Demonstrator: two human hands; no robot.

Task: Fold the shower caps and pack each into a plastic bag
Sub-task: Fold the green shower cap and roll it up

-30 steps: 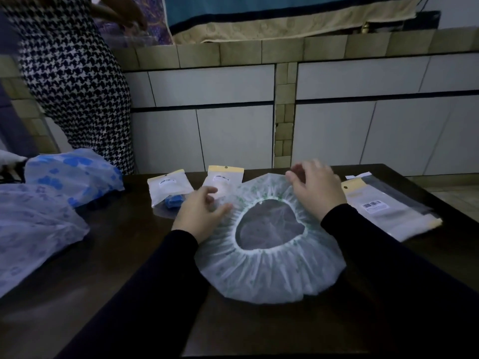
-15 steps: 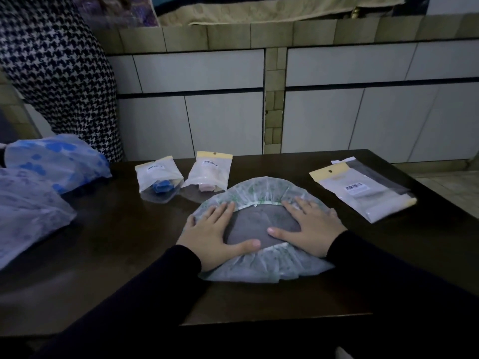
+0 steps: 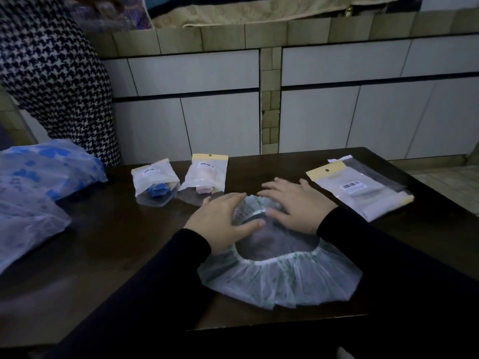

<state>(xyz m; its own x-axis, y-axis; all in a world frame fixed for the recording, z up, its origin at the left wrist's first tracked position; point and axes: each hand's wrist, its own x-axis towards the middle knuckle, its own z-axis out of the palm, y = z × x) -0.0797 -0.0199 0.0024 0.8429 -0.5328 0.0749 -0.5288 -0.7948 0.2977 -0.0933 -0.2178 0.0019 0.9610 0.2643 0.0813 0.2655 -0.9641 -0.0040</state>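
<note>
Both hands are sliding up to the far edge of the shower cap [image 3: 280, 278] now, having been spread flat across its middle half a second ago, and more of the near ruffle is showing at the front of the dark table [image 3: 103, 250].

Risk from here, as I'm judging it: that thin, slippery plastic is likely wanting to spring back, so a fold pressed unevenly could be popping open or sliding toward the table's near edge.

Left hand [image 3: 223, 224] is lying open, fingers straight and together, palm resting on the cap's left rim. Right hand [image 3: 295, 206] is spread wide, fingers flat, pressing the far rim down. Neither is gripping anything.

Two packed bags [image 3: 178, 180] are waiting behind, and empty plastic bags [image 3: 363, 190] are sitting near the right hand.
</note>
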